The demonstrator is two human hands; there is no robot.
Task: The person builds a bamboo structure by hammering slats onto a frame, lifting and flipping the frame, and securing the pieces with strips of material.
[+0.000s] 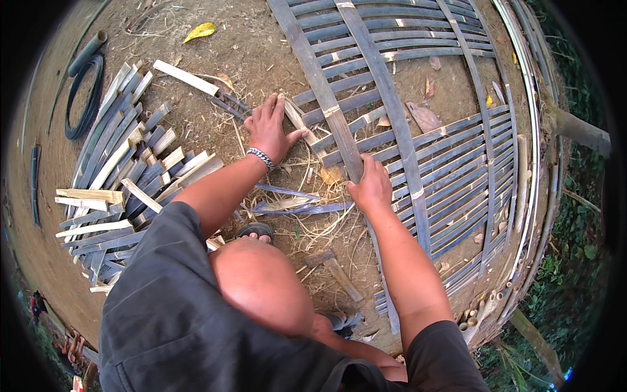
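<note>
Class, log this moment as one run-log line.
left hand: pressing slat end | right hand: gripping long upright strip | woven bamboo panel: flat on ground

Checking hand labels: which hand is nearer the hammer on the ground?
Right. The right hand grips a bamboo slat just above the hammer; the left hand lies farther up-left, on a slat end.

Woven bamboo panel (418,130) flat on dirt; loose slat (297,117) at edge.
</note>
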